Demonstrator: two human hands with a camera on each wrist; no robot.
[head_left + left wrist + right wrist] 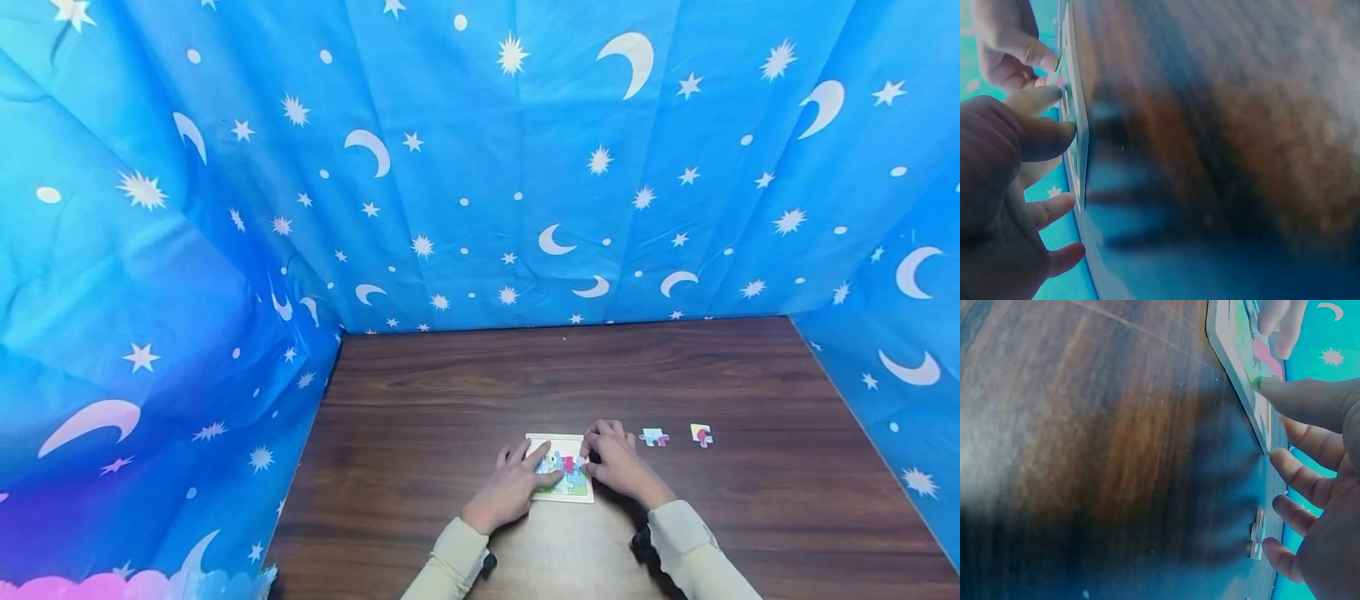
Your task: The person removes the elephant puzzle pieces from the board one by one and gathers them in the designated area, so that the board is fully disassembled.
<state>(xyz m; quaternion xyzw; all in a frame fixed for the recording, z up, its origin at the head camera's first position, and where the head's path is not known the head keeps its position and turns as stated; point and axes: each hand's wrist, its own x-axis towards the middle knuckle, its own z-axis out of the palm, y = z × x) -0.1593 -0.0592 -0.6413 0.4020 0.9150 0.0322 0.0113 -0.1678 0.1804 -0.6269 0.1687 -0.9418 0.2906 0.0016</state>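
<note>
A small jigsaw puzzle in a pale frame (pixel 562 499) lies on the table, with colourful pieces inside it. My left hand (pixel 513 486) rests over its left side, fingers spread and fairly straight, the fingertips touching the pieces and the frame. At the right side of the puzzle, my right hand (pixel 618 461) pinches a puzzle piece (pixel 582 462) between thumb and index finger, mostly hidden by the fingertips. In the right wrist view, the right thumb (pixel 1300 400) touches down at the puzzle while the other fingers lie spread beyond its edge.
Two loose puzzle pieces lie to the right: a blue and pink one (pixel 654 437) close to the right hand, and a yellow and red one (pixel 702 434) farther out. The dark wooden table (pixel 420 392) is bordered by blue curtains (pixel 480 167) with moons and stars.
</note>
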